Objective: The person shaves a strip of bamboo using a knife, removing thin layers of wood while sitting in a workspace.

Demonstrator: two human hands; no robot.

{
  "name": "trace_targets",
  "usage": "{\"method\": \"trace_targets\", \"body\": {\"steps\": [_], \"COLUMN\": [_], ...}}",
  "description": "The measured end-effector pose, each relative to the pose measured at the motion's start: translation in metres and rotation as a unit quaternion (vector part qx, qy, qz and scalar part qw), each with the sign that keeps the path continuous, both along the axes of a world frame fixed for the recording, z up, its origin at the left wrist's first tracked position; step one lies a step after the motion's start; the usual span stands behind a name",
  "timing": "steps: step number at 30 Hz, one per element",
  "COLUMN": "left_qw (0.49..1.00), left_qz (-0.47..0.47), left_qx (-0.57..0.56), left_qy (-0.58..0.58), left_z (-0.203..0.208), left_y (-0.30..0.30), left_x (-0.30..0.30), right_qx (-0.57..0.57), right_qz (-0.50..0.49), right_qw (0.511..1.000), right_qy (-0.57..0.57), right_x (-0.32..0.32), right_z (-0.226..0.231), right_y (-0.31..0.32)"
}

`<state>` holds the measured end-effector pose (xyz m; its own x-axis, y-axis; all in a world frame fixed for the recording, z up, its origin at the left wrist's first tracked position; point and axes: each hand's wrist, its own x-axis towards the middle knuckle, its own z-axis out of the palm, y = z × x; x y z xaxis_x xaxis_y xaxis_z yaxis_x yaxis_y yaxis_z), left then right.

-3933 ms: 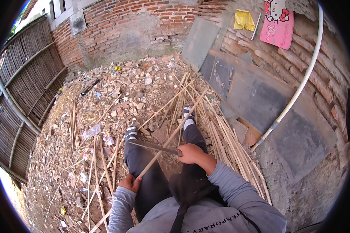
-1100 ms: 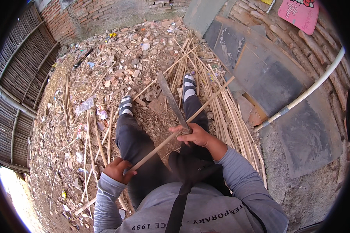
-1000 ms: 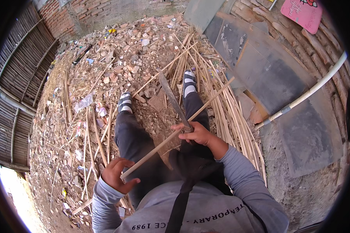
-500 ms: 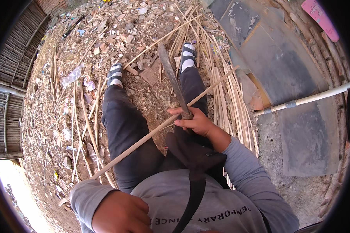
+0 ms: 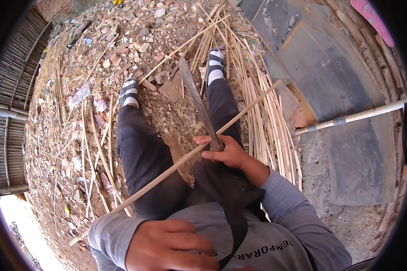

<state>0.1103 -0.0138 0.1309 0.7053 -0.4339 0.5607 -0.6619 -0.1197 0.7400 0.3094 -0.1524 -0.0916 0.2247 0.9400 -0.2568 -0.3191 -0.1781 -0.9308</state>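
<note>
My right hand (image 5: 228, 152) is closed around the handle of a long, dark-bladed machete (image 5: 195, 94), its blade tilted up and away between my legs. A pale bamboo strip (image 5: 160, 179) crosses diagonally over my lap, passing through the same hand behind the blade. The strip's lower end runs under my left sleeve. My left hand (image 5: 172, 246) lies over the front of my grey shirt, fingers partly stretched and a little apart, with the tips near a black strap (image 5: 238, 232). Nothing shows in that hand.
Several split bamboo strips (image 5: 257, 122) lie in a bundle beyond my right leg, and others (image 5: 101, 153) are scattered left. Stones and litter cover the ground around my feet. Dark flat sheets (image 5: 359, 158) and a pale pole (image 5: 352, 118) lie at right; a bamboo wall (image 5: 18, 58) stands at far left.
My left hand has moved right and its fingers have extended across my shirt toward the strap, which has shifted right. The right hand keeps its grip, slightly lower in view.
</note>
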Motion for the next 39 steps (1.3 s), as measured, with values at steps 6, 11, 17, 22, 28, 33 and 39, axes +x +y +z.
{"method": "trace_targets", "body": {"steps": [6,11,17,22,28,33,39], "left_qw": [0.998,0.993,0.965,0.939,0.916,0.896,0.866], "left_qz": [-0.022,0.080,0.216,0.295,0.354,0.388,0.436], "left_qx": [0.042,0.090,0.140,0.162,0.173,0.196,0.224], "left_qy": [-0.038,-0.016,-0.054,-0.072,-0.076,-0.088,-0.103], "left_z": [0.025,0.055,0.035,0.011,-0.003,-0.003,-0.004], "left_y": [0.032,0.034,0.028,0.027,0.027,0.024,0.015], "left_x": [-0.024,-0.046,-0.075,-0.099,-0.128,-0.139,-0.153], "right_qx": [-0.010,-0.006,0.018,0.034,0.053,0.049,0.045], "right_qz": [-0.003,-0.001,0.021,0.026,0.004,-0.011,-0.013], "right_qw": [1.000,0.999,0.999,0.996,0.995,0.997,0.997], "right_qy": [0.020,0.031,-0.042,-0.080,-0.088,-0.064,-0.055], "right_x": [0.001,-0.004,-0.007,-0.011,-0.017,-0.016,-0.018], "right_z": [0.002,0.007,0.005,0.007,0.008,0.015,0.015], "right_y": [-0.003,-0.007,-0.017,-0.029,-0.038,-0.039,-0.044]}}
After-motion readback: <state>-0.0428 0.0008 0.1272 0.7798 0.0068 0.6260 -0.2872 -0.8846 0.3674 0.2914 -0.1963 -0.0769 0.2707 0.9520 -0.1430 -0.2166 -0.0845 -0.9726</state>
